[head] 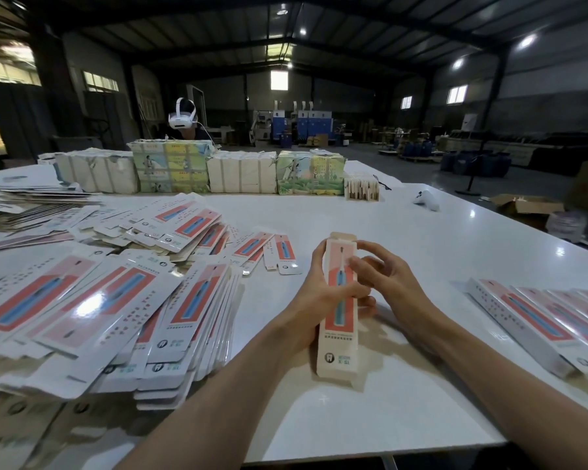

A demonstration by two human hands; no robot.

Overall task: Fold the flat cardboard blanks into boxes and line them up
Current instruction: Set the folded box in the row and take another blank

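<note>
a long, narrow box (338, 337) stands tilted, white with a salmon-red panel and a blue toothbrush picture, a tooth logo near its lower end, which rests on the table (353, 212). its far flap stands open above the fingertips. the left hand (314, 293) is wrapped round its middle. the right hand (392, 283), fingers spread and bent, pinches its right edge. flat blanks (92, 300) lie left of the fingers, finished boxes (537, 320) to their right.

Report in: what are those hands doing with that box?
Left grip holds the box mid-length. Right grip pinches its side. Top end open. Nothing in the way.
</note>
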